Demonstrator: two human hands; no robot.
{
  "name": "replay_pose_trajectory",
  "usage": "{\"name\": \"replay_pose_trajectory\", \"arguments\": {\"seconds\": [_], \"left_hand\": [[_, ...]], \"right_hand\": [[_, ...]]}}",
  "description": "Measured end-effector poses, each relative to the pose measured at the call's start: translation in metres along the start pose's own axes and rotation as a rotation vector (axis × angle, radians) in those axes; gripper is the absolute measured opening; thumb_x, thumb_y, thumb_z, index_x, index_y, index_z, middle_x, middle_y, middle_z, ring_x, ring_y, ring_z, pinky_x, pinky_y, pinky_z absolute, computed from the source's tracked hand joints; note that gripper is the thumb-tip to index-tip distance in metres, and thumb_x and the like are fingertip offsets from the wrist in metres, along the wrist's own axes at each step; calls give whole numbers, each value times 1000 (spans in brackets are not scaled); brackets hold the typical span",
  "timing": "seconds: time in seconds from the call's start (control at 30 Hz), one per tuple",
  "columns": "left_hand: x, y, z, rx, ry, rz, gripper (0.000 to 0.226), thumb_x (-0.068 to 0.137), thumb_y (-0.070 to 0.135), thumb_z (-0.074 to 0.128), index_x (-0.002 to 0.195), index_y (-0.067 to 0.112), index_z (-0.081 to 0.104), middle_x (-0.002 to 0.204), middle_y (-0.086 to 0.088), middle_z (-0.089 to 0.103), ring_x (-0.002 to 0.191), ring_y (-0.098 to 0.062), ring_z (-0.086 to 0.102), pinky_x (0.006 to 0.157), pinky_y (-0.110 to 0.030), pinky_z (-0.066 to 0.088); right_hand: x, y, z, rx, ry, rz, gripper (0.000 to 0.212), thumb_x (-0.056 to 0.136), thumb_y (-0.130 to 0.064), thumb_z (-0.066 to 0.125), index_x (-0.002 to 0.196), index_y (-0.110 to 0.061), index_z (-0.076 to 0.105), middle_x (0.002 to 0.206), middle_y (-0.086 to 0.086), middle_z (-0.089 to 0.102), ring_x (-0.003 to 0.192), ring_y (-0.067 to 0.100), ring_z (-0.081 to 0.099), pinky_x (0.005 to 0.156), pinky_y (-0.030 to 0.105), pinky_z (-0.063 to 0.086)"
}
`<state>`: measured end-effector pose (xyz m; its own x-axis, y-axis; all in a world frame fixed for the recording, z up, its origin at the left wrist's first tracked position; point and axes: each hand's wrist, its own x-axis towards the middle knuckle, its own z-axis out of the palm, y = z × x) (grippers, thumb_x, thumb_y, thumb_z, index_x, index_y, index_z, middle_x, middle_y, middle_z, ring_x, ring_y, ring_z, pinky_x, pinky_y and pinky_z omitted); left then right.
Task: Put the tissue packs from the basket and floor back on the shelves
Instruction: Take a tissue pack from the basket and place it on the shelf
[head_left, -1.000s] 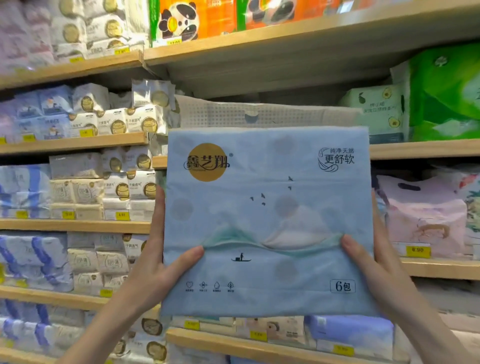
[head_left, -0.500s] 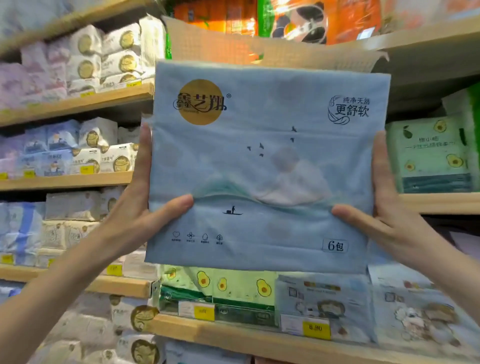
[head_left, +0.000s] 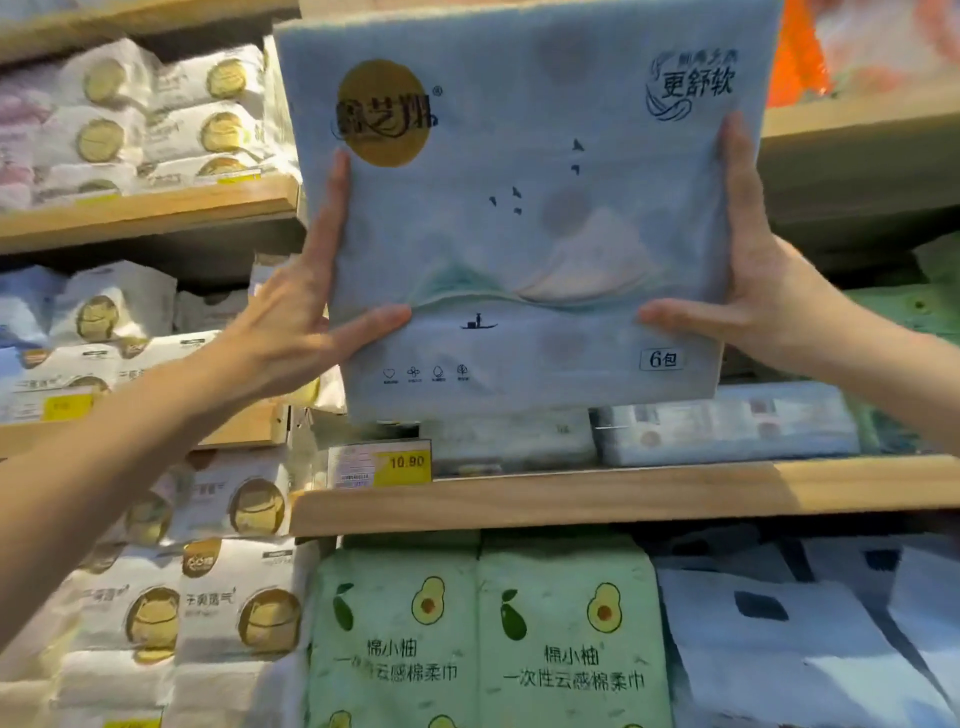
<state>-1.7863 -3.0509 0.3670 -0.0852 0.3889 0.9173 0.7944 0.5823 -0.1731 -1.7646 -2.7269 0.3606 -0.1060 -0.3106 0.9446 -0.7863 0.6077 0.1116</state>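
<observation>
A large pale blue tissue pack with a gold round logo, birds and a small boat printed on it is held upright in front of the upper shelves. My left hand grips its left edge, thumb across the front. My right hand grips its right edge the same way. The pack's bottom hangs just above flat packs lying on a wooden shelf. The basket and the floor are out of view.
Green avocado-print packs stand under that shelf, with blue-and-white packs to their right. White packs with gold logos fill the left shelves. A yellow price tag hangs on the shelf edge. Orange packaging shows at top right.
Both hands have raised the blue pack higher along the shelves. The view has tilted up and closer, so the avocado packs now sit low in the frame.
</observation>
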Motion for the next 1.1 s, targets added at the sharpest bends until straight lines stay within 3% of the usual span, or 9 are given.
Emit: {"name": "replay_pose_trajectory", "arguments": {"seconds": [0.07, 0.23, 0.33, 0.43, 0.53, 0.67, 0.83, 1.0, 1.1], "left_hand": [[3, -19, 4, 12, 30, 12, 97, 79, 48, 63, 122, 65, -22, 141, 24, 21, 123, 3, 39, 101, -27, 38], [1, -57, 24, -52, 6, 49, 99, 82, 35, 61, 132, 36, -25, 137, 32, 9, 123, 25, 21, 99, 0, 24], [-5, -72, 34, -53, -2, 7, 101, 80, 37, 64, 130, 50, -23, 140, 23, 13, 127, 8, 24, 104, -12, 25], [-12, -82, 42, -54, -54, -19, 101, 75, 42, 59, 125, 64, -26, 141, 29, 2, 128, 11, 18, 104, -6, 19], [-21, -85, 50, -25, -120, -61, 104, 74, 41, 58, 133, 49, -27, 145, 16, 2, 129, -2, 20, 104, -9, 17], [-23, -80, 53, -16, -206, -120, 100, 71, 45, 56, 130, 46, -25, 138, 13, 10, 131, -11, 28, 106, -21, 21], [-17, -75, 50, 74, -307, -241, 118, 68, 47, 66, 132, 42, -33, 156, -12, 11, 136, -28, 33, 98, -19, 24], [-9, -77, 54, 26, -373, -348, 131, 65, 34, 78, 137, 36, -32, 157, 2, -9, 143, -15, 8, 105, -19, 11], [-2, -82, 57, 36, -425, -406, 138, 61, 31, 83, 136, 38, -33, 156, 5, -16, 144, -14, 2, 109, -23, 12]], "right_hand": [[11, 5, 13, -66, 12, -39, 117, 72, -46, 66, 141, -17, -24, 156, 1, 6, 136, -2, 28, 97, -2, 27], [17, 15, 42, -164, 33, -70, 122, 70, -57, 65, 141, -8, -22, 154, -1, 4, 142, 5, 12, 114, 20, 16], [12, 21, 55, -150, 32, -16, 125, 64, -66, 63, 141, -18, -23, 150, -8, 9, 139, 3, 17, 113, 25, 20], [6, 27, 65, -112, 2, 48, 123, 60, -67, 66, 138, -35, -24, 153, -7, 10, 141, 6, 19, 115, 34, 22], [-2, 32, 71, -114, -42, 135, 120, 60, -54, 71, 137, -40, -22, 156, -8, 2, 140, 2, 14, 113, 23, 17], [-10, 38, 76, -111, -102, 246, 126, 53, -44, 73, 140, -38, -18, 141, -34, -6, 128, -14, 7, 95, -7, 10], [-7, 42, 75, -139, -186, 339, 128, 60, -28, 82, 140, -40, -17, 138, -30, 2, 126, -8, 8, 99, 11, 14], [-10, 46, 78, -162, -247, 421, 129, 60, -24, 83, 141, -37, -17, 155, -10, 5, 141, 12, 11, 100, 17, 18], [-8, 48, 78, -157, -271, 466, 127, 62, -21, 82, 141, -37, -17, 155, -10, 6, 142, 16, 14, 97, 19, 22]]}}
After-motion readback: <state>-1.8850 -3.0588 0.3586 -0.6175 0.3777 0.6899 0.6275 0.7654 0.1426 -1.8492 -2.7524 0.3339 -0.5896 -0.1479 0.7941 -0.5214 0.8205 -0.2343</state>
